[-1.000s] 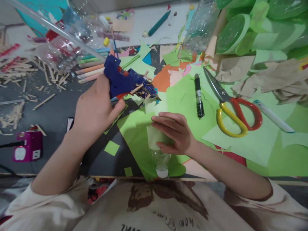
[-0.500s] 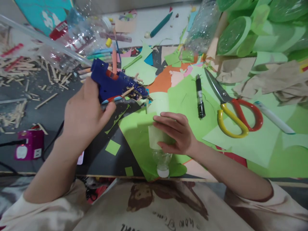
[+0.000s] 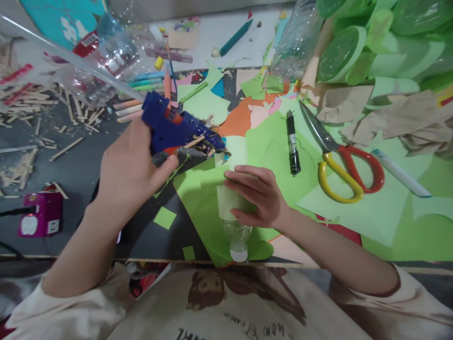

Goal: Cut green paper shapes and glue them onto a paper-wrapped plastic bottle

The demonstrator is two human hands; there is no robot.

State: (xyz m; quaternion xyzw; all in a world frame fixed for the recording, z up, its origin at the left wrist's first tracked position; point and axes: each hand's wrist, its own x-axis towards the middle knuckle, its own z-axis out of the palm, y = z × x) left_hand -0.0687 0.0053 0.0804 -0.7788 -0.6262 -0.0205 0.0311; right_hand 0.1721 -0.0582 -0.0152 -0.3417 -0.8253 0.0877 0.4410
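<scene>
My left hand [image 3: 129, 163] is closed around the handle of a dark blue glue gun [image 3: 170, 127], with a long clear glue stick [image 3: 71, 56] running out of its back. Glue and small wooden bits cling around its front, and the nozzle is over the upper end of a plastic bottle [image 3: 237, 232]. That bottle lies with its white cap toward me, its body wrapped in pale green paper [image 3: 228, 203]. My right hand [image 3: 260, 196] holds the bottle from the right, fingers laid across the paper wrap. Green paper sheets [image 3: 191, 193] lie underneath.
Scissors [image 3: 331, 146] with red and yellow handles and a black pen [image 3: 293, 146] lie to the right. Crumpled brown paper [image 3: 417, 118] and green-wrapped bottles [image 3: 396, 61] are beyond. Left are wooden sticks [image 3: 67, 148] and a purple power adapter [image 3: 40, 215].
My left hand has moved right and slightly down with the glue gun, bringing its nozzle farther over the paper wrap. My right hand stays on the bottle.
</scene>
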